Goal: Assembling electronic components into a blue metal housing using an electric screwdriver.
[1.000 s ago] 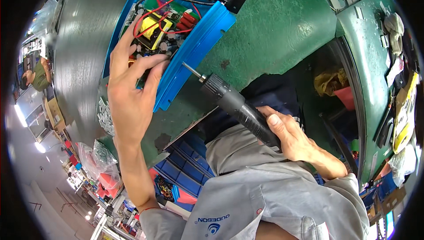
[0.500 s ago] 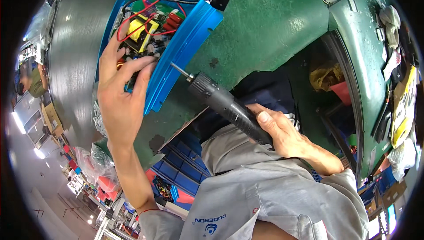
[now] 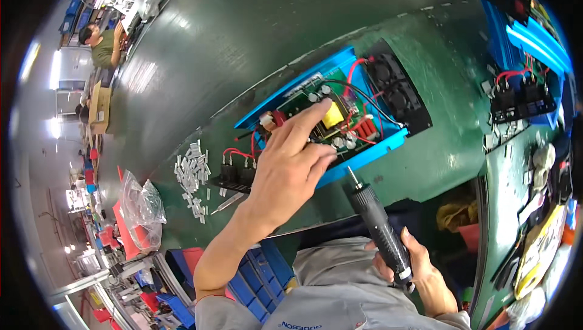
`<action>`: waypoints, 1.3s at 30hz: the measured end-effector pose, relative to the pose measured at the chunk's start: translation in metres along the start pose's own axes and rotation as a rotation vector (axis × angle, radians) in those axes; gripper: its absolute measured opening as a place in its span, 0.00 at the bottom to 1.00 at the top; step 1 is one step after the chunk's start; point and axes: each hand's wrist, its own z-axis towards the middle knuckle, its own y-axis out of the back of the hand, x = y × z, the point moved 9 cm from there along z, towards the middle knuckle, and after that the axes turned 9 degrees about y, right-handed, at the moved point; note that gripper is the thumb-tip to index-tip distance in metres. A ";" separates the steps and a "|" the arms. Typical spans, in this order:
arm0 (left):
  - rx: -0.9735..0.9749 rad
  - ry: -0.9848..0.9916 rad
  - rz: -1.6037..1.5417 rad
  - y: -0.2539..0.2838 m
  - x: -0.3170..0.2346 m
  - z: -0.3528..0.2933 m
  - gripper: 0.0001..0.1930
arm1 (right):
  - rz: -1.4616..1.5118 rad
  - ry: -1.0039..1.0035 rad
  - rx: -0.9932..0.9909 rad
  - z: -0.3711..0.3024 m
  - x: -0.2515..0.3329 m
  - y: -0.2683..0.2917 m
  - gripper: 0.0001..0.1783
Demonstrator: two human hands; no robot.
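An open blue metal housing (image 3: 364,157) with a circuit board inside lies on the green table in front of me. The board carries a yellow transformer (image 3: 333,115), red parts and wires. At its right end stands a black panel with two fans (image 3: 395,87). My left hand (image 3: 285,175) reaches over the board, its fingers stretched and apart; whether the fingertips touch any part is unclear. Low at the right, my right hand (image 3: 422,269) is wrapped round a black electric screwdriver (image 3: 379,226). The screwdriver's bit points up toward the housing's near wall, apart from it.
Loose silvery clips (image 3: 193,175) lie left of the housing, near a black socket panel (image 3: 234,175) on red wires and a slim clear-handled tool (image 3: 228,203). Another blue housing (image 3: 537,41) sits at the far right. Blue bins (image 3: 261,278) are below the table edge. A person (image 3: 106,47) is far left.
The view has turned, and the housing now appears nearer the middle and lying more crosswise. My left hand's fingers have shifted over the board. The screwdriver stays in my right hand, now more upright.
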 end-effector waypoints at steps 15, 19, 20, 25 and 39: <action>0.196 -0.015 -0.007 -0.002 -0.004 0.007 0.11 | -0.066 0.022 -0.070 0.005 0.009 -0.003 0.55; 0.260 -0.043 0.055 -0.006 -0.017 -0.006 0.17 | -0.098 -0.028 -0.066 -0.001 0.003 0.003 0.60; 0.302 -0.025 0.127 -0.006 -0.021 -0.007 0.16 | -0.099 -0.030 -0.065 -0.001 0.003 0.003 0.60; 0.279 0.018 0.088 -0.009 -0.020 -0.007 0.14 | -0.249 0.029 -0.154 -0.003 0.009 0.007 0.58; 0.136 -0.058 0.070 -0.013 -0.015 -0.008 0.19 | 0.244 -0.023 0.101 0.012 -0.021 0.005 0.49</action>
